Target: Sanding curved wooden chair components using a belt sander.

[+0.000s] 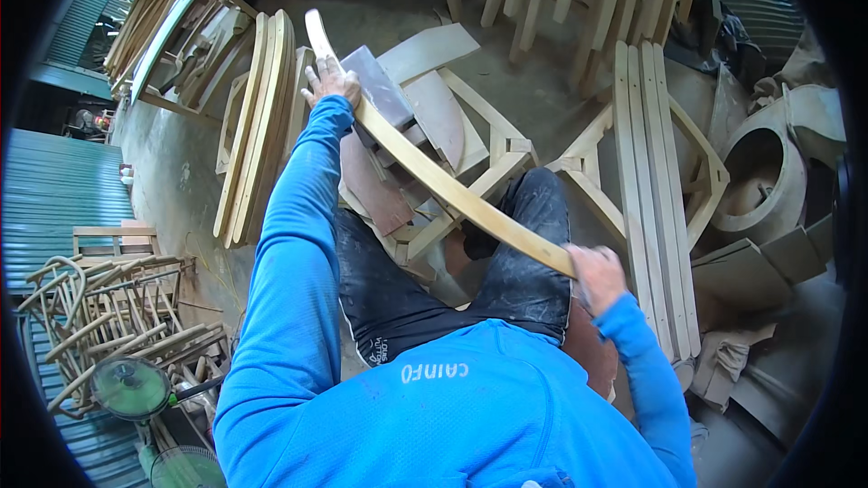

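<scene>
A long curved wooden slat slants across in front of me, from the upper left down to my right knee. My left hand lies over its upper part, fingers spread across the wood and holding it. At the lower end my right hand is closed around the slat, slightly blurred. A greyish edge shows under those fingers; I cannot make out what it is. Below the slat, a grey block and flat board pieces lie on a wooden frame between my legs.
Curved slats stand bundled at left, and more long slats lean on a frame at right. Wooden legs are stacked at the back. Chair frames and a green fan stand lower left. A round drum-like housing sits far right.
</scene>
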`<state>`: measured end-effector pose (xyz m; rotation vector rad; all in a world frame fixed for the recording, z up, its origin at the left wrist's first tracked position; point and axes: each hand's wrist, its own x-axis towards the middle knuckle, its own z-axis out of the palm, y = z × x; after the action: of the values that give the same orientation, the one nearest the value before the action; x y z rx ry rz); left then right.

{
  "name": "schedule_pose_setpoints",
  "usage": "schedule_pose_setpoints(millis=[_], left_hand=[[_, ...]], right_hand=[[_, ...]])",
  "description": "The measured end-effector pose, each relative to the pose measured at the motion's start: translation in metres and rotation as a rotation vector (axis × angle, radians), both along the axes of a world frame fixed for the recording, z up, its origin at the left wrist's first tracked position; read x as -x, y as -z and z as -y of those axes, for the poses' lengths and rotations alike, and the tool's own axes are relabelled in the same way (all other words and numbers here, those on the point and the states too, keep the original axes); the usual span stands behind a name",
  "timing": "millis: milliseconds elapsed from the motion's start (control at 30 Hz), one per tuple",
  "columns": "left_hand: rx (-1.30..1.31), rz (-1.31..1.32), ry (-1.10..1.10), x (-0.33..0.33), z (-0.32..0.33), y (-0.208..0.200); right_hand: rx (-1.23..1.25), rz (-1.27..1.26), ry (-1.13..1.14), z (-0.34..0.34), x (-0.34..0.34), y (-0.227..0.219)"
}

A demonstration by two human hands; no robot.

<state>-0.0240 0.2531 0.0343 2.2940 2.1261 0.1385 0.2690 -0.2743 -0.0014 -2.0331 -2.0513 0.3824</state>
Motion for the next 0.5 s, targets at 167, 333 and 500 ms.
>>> schedule_pose_setpoints(millis=[167,333,500], left_hand=[[-0.033,0.074,0.043,-0.02,0.081,0.031],[-0.029,0.149,-0.001,-0.061,0.179,0.032],[-0.065,0.085,-0.006,-0.052,0.125,0.03]], right_hand=[[0.247,0.046,0.272,0.175,-0.063,0.023],[0.388,0.006,0.321,0.242,-0.105,0.02],[0.361,-0.03,0.286,0.194,-0.106,0.006]])
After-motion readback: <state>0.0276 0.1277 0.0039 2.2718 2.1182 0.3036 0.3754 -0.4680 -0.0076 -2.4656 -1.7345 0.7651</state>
